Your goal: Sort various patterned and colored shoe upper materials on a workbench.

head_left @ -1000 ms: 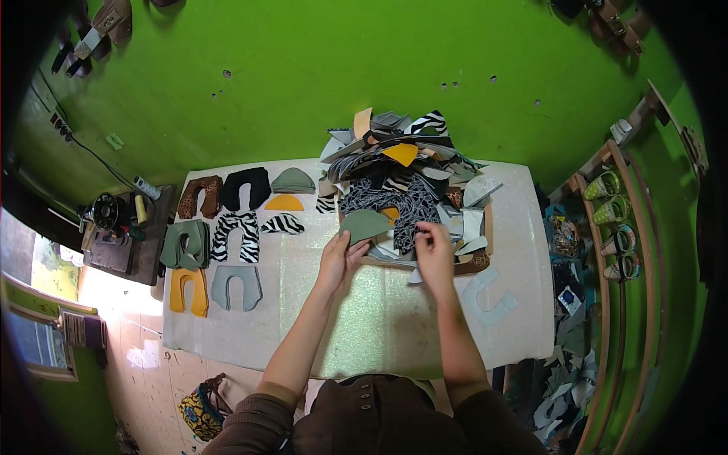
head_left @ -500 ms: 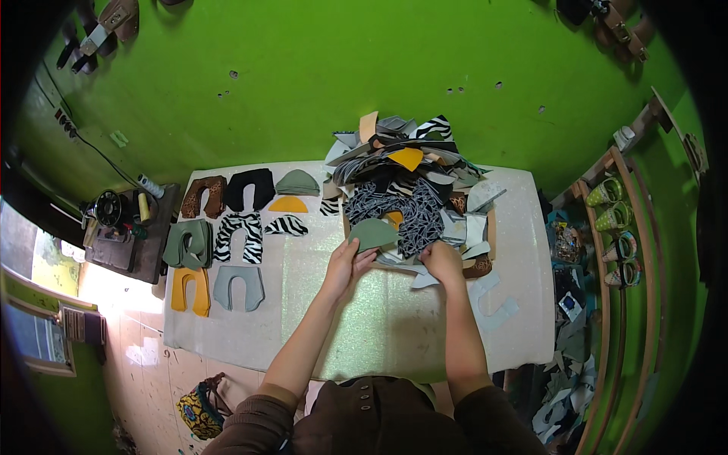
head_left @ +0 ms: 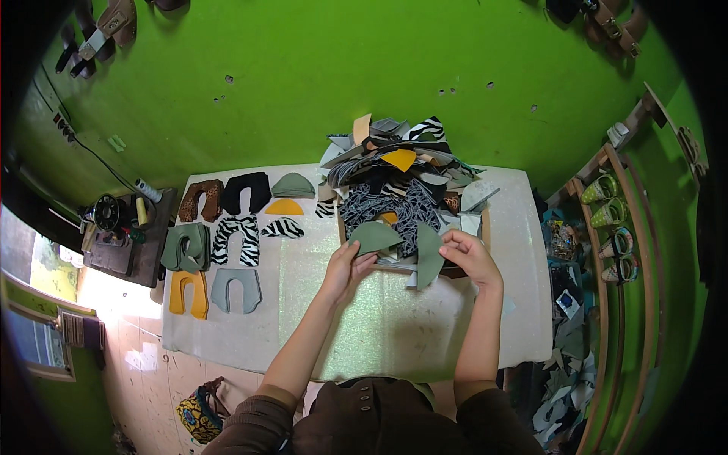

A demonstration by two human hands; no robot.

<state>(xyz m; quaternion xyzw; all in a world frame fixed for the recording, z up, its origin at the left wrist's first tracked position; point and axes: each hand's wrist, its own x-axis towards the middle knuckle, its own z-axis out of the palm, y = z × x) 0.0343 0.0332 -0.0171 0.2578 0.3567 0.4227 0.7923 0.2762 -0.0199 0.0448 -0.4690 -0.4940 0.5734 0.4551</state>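
My left hand (head_left: pixel 347 271) grips a green half-round piece (head_left: pixel 375 237) by its lower left edge, over the front of a box of scraps. Between the fingers and thumb of my right hand (head_left: pixel 472 260) hangs a second green piece (head_left: pixel 430 255), curved on one side and turned upright. The two pieces are apart, with a small gap between them. Behind them the box holds a heap of cut scraps (head_left: pixel 364 199), many dark with a pale line pattern. More offcuts are piled high at the back, a yellow piece (head_left: pixel 399 159) among them.
Left on the table (head_left: pixel 303 326) lie sorted stacks: brown leopard (head_left: pixel 201 199), black (head_left: pixel 246 189), green (head_left: pixel 184 246), zebra (head_left: pixel 236 240), yellow (head_left: pixel 188 294) and grey (head_left: pixel 236 290) U-shapes. A green half-round stack (head_left: pixel 293 185) sits beside them. A sewing machine (head_left: pixel 110 214) stands left; a shoe rack (head_left: pixel 607 227) right.
My right hand has come up out of the scraps and moved right, now holding a green piece. Some pale scraps at the box's right front have shifted. My left hand stays nearly still.
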